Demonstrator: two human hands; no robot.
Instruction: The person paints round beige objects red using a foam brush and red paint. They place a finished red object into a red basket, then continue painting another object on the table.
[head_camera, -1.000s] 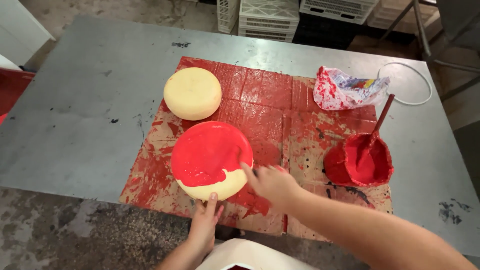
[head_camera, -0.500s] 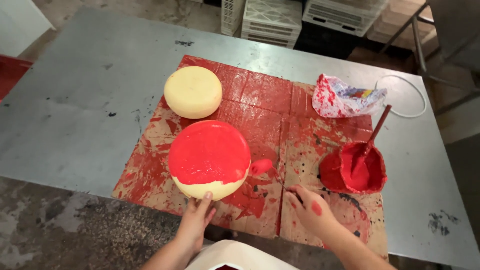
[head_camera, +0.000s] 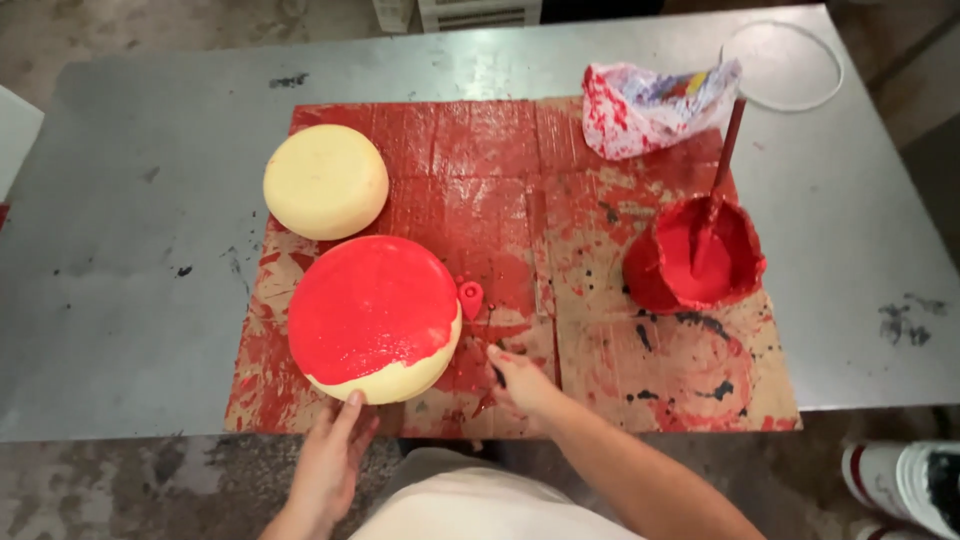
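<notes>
A round yellow wheel (head_camera: 390, 378), its top and most of its side coated in wet red (head_camera: 365, 305), sits on red-stained cardboard (head_camera: 640, 380). My left hand (head_camera: 330, 460) reaches up from the near edge, fingers spread, with its fingertips touching the wheel's bare yellow rim. My right hand (head_camera: 520, 385) rests on the cardboard just right of the wheel, fingers curled, with something small and dark at the fingertips. A small red spatula-like piece (head_camera: 470, 297) lies beside the wheel, just beyond that hand. A second, uncoated yellow wheel (head_camera: 325, 180) stands behind.
A red-smeared bowl of red coating (head_camera: 695, 255) with a stick (head_camera: 727, 140) in it stands at the right. Behind it lie a crumpled stained bag (head_camera: 650, 105) and a white ring (head_camera: 785, 65). The grey metal table (head_camera: 130, 260) surrounds the cardboard. A shoe (head_camera: 900, 480) shows at the lower right.
My right hand left the coated wheel's edge, drew back toward me, and now rests nearer the wheel with fingers curled. My left hand stays at the wheel's near rim. The view shifted.
</notes>
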